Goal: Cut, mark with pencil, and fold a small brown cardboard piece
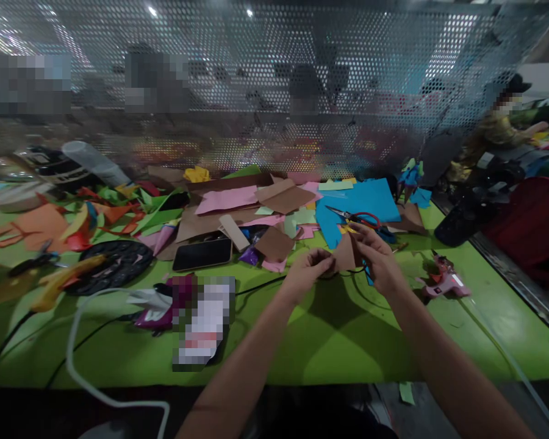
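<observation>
My two hands meet above the green table (338, 335), both pinching one small brown paper piece (345, 255). My left hand (307, 272) grips its left edge with curled fingers. My right hand (379, 256) holds its right side, fingers folded over the paper. Just behind the hands lie red-handled scissors (357, 217) on a blue paper sheet (370, 201). A pink glue gun (443, 281) rests on the table to the right of my right hand.
Coloured paper scraps, pink and brown sheets (238, 201) cover the far table. A dark phone (202, 253) lies left of centre, a black round disc (119, 263) further left, cables (91, 317) in front. A perforated metal screen (274, 91) backs the table; a person (503, 122) sits at the right.
</observation>
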Demonstrator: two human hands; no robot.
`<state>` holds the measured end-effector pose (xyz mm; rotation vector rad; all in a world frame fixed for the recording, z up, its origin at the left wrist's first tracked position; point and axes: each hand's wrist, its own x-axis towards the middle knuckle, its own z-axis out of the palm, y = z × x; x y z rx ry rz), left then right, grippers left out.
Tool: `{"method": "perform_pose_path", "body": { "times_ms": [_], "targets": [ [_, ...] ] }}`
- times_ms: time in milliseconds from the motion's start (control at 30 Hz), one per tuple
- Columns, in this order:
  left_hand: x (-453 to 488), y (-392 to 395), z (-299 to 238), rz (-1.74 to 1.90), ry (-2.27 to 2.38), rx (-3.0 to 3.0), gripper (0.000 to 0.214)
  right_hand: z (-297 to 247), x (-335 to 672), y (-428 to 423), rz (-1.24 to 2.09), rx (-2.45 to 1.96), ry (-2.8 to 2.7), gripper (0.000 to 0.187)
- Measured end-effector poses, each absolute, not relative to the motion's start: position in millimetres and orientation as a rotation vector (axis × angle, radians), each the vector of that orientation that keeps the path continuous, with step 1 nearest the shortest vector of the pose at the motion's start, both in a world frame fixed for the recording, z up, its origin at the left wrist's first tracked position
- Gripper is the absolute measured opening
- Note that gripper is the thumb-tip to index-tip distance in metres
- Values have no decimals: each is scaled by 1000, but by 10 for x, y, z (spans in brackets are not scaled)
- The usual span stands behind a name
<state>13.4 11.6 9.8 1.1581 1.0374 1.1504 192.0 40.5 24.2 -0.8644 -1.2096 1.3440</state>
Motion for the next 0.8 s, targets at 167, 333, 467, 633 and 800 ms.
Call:
{"method": "perform_pose_path", "body": {
  "times_ms": [167, 333, 467, 633, 800],
  "targets": [
    [134, 118, 116, 1256, 1128, 1136, 29, 179, 1873, 409, 1323, -913, -1290, 29],
    [123, 116, 139, 1166, 1146, 1169, 31, 137, 1873, 424, 1194, -1041, -1334, 33],
    [92, 107, 154, 1096, 1145, 1226, 31, 180, 1900, 437, 1169, -1047, -1307, 33],
    [71, 109, 128, 1014, 1134, 1321, 31, 196, 1921, 445, 1139, -1046, -1268, 33],
    [64, 125, 84, 968, 1129, 1397, 28, 180, 1930, 447, 1123, -1056, -1265, 32]
  ]
}}
